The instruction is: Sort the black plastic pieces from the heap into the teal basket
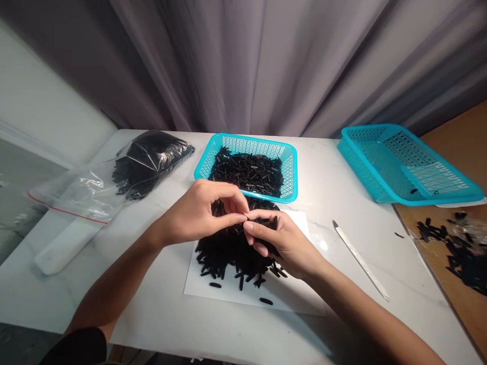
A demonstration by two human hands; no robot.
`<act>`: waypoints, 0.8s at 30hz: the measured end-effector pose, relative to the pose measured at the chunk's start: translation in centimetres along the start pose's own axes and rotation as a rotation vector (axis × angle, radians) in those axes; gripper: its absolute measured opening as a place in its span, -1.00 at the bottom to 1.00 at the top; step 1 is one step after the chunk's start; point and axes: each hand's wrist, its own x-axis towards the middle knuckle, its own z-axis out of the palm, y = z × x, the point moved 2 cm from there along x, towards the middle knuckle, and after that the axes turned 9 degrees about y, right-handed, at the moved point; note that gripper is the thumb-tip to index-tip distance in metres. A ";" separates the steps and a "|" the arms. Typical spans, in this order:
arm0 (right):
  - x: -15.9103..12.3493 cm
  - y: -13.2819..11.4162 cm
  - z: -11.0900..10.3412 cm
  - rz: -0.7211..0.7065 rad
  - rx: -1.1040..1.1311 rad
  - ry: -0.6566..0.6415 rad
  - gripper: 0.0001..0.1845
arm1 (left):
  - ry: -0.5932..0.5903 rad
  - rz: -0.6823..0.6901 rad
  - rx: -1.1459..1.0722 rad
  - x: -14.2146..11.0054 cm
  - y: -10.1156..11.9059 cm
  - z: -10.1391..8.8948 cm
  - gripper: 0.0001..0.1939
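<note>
Left hand and right hand meet over heap of black pieces on white sheet. Right fingers hold black piece — mostly hidden; left fingers pinch its end. Just behind heap, blue basket with similar pieces; white-handled tool right of sheet — on tabletop.

Small workroom; white table, curtain, blue baskets

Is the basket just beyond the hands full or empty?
Partly full: black pieces lie heaped in the basket, with its far wall showing above them.
</note>
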 end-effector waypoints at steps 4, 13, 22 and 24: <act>0.0 -0.3 -0.2 -0.023 0.053 0.003 -0.81 | 0.037 -0.013 -0.058 0.0 0.0 -0.2 -0.94; -0.1 -0.9 -0.7 -0.055 0.064 0.057 -0.82 | 0.100 -0.026 -0.128 -0.3 0.0 -0.3 -0.89; -0.2 -0.8 -0.6 -0.089 0.035 0.059 -0.83 | 0.108 -0.080 -0.226 -0.2 0.0 -0.2 -0.79; -0.2 -0.8 -0.7 -0.118 0.016 0.068 -0.82 | 0.111 -0.068 -0.219 -0.3 0.0 -0.1 -0.80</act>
